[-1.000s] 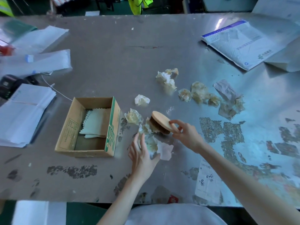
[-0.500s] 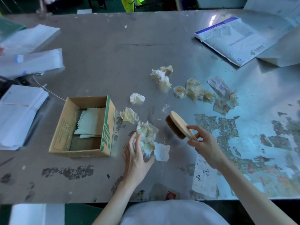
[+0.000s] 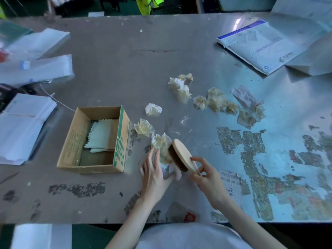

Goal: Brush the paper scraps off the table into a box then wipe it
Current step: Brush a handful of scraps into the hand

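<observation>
A brush is gripped by the right hand; the left hand, spread flat, backs scraps at centre, right of the box. Light scraps could be flicked past the palm by a hard stroke.

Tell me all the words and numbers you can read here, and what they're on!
None can be read for sure.
Cardboard box: green logo and printing, too blurred.
White mailer: green logo and text, too small.
Label stuck to the table: barcode and digits, too blurred.
</observation>
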